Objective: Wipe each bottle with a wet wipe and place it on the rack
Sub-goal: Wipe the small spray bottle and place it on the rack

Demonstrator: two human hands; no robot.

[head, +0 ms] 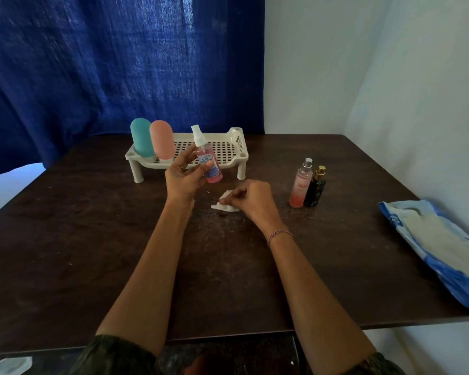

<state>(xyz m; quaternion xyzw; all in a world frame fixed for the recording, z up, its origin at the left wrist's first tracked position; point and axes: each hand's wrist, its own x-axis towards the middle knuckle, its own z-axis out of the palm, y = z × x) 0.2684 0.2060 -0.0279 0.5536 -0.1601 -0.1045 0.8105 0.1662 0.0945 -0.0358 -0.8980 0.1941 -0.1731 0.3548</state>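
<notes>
- Slippage is the chief risk: the left hand (186, 177) grips the pink spray bottle (210, 163) upright just in front of the rack (238, 140), fingertips and thumb round its label. A damp surface could make that hold slick.
- The right hand (252, 197) pinches the crumpled wet wipe (224, 205) on the table (92, 239), in front of the rack. Wadded so small, it may miss parts of the bottle.
- Setting the bottle in carelessly could knock the teal bottle (141, 138) and peach bottle (161, 139) standing at the rack's left end.
- Right of the rack, a pink mist bottle (300, 189) and a black bottle (315, 189) stand touching; a loose reach might topple both.
- Red capitals on the mist begin "END"; the other labels are too blurred to read.
</notes>
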